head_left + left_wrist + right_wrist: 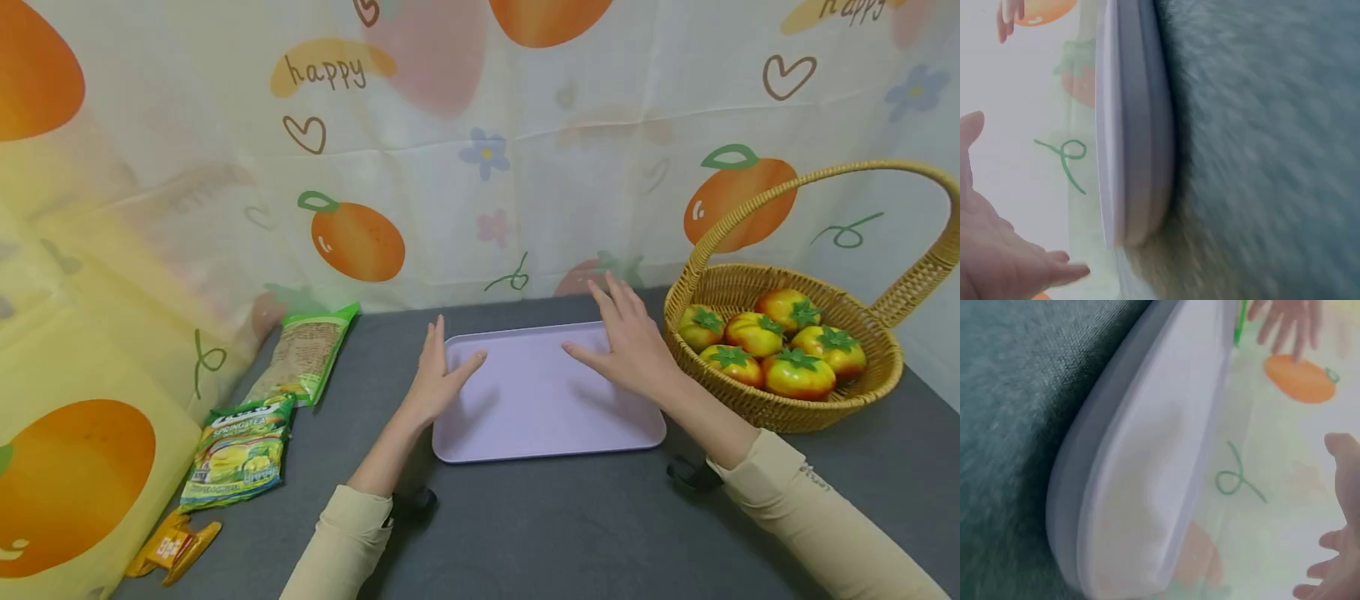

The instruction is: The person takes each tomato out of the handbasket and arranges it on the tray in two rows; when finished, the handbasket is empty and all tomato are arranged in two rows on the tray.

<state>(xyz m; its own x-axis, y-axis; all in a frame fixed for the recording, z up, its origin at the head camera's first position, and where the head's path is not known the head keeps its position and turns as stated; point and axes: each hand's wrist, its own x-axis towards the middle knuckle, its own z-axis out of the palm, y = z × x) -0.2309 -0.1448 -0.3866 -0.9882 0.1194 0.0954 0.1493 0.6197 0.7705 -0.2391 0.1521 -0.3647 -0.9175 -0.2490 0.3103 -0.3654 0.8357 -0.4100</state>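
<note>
Through the head view, near the back edge of the dark grey tabletop (525, 525), a pale lilac rectangular plastic tray (547, 408) with rounded corners, flat and about midway between the left and right edges. At its left edge, raised, the bare left hand (435, 385), released, fingers extended and thumb apart; over its right back part, the bare right hand (632, 352), likewise released. Toward the right back corner, a tan woven wicker basket (787, 413) with a tall arched handle, carrying six glossy red-and-yellow round fruits (798, 377) with green leafy tops. Along the left edge, from back to front: a green-bordered packet with tan contents (300, 354), a green-and-yellow packet lettered SPRING TEA (240, 458), then a small orange-gold wrapped packet (172, 547). Behind, a white fabric backdrop (600, 183) printed with oranges. Through the left wrist view, tray rim edge-on, spread left hand apart from it. Through the right wrist view, a rounded tray corner, visible fingers of the right hand likewise clear of the rim.
</note>
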